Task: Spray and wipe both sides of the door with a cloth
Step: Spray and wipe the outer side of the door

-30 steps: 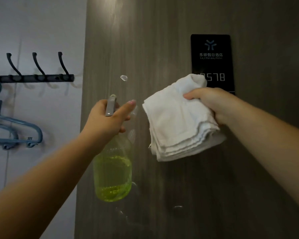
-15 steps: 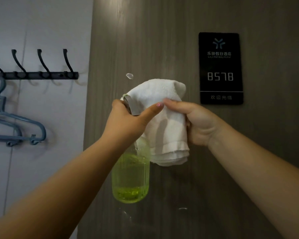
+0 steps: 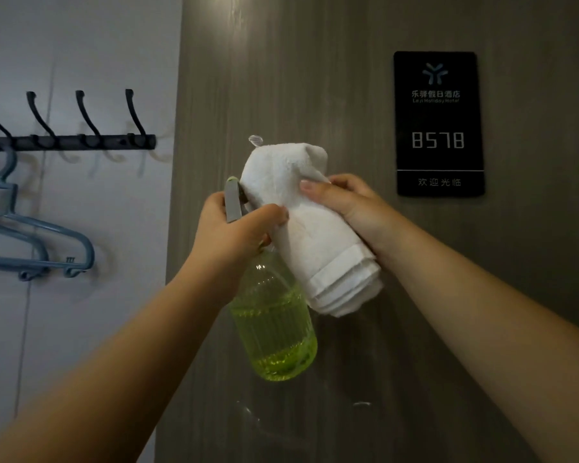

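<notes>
Early on: left hand grips spray bottle w/ nozzle at folded white cloth pinched in right hand, both just in front of door; droplets low on it, wiping & other side left.

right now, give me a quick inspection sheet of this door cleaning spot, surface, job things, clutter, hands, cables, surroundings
surface: grey wood-grain door, upright, with a few pale droplets or marks low down.
job's things: spray bottle part full of yellow-green liquid; folded white cloth held in front of its nozzle.
clutter: small clear tab on the door just above the cloth.
grippers: left hand grips the bottle's neck and trigger; right hand grips the cloth.
cables: nothing seen.
surroundings: black room sign reading 8578 on the door; black hook rail on the white wall, blue hangers hanging from it.
</notes>
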